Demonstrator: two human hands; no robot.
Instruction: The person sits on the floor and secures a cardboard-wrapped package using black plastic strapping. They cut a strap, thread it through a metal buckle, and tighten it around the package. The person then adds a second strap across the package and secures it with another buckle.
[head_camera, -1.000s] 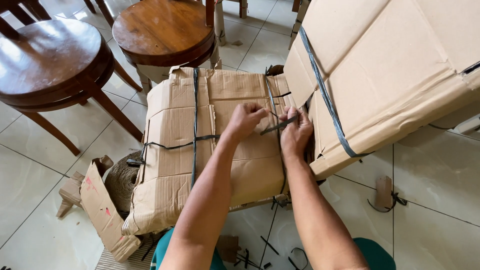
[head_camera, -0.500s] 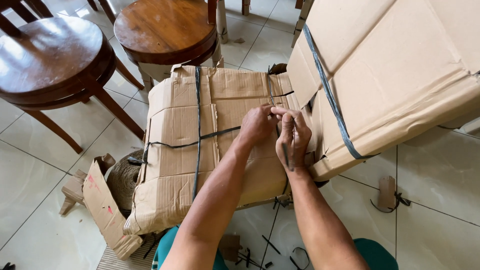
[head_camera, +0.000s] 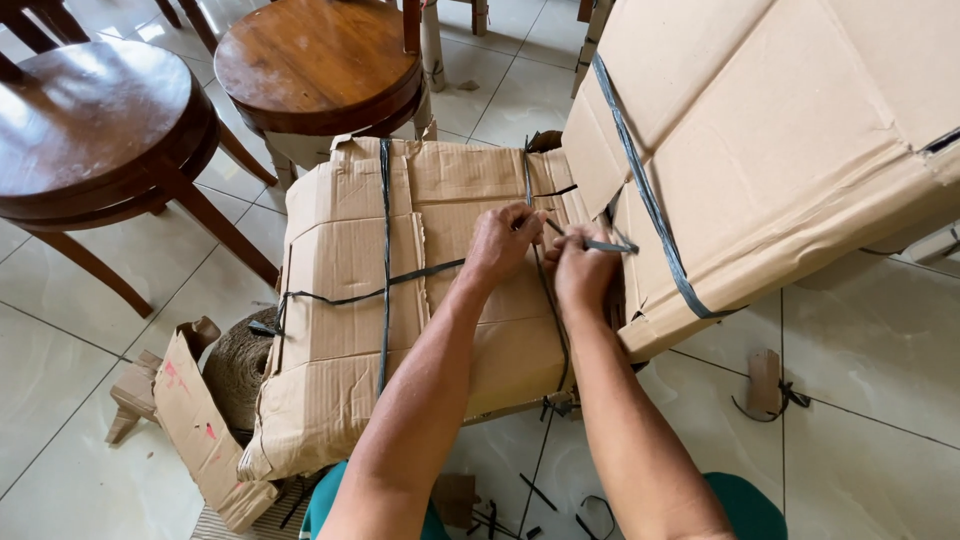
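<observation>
A cardboard-wrapped bundle (head_camera: 350, 300) lies on the tiled floor, bound by dark plastic straps (head_camera: 384, 250) running both lengthways and across. My left hand (head_camera: 500, 240) rests on the bundle's right side and pinches a strap near its right edge. Beside it, my right hand (head_camera: 580, 270) is closed on the free end of a dark strap (head_camera: 607, 244) that sticks out to the right. Both forearms reach in from the bottom of the view.
A larger strapped cardboard package (head_camera: 780, 140) leans at the right. Two round wooden stools (head_camera: 320, 60) (head_camera: 90, 120) stand behind. A twine roll (head_camera: 240, 365) and torn cardboard (head_camera: 195, 420) lie at the left; strap scraps (head_camera: 765, 385) litter the tiles.
Both hands have drawn together at the bundle's right edge. My right hand has closed on the strap end and pulled it out to the right.
</observation>
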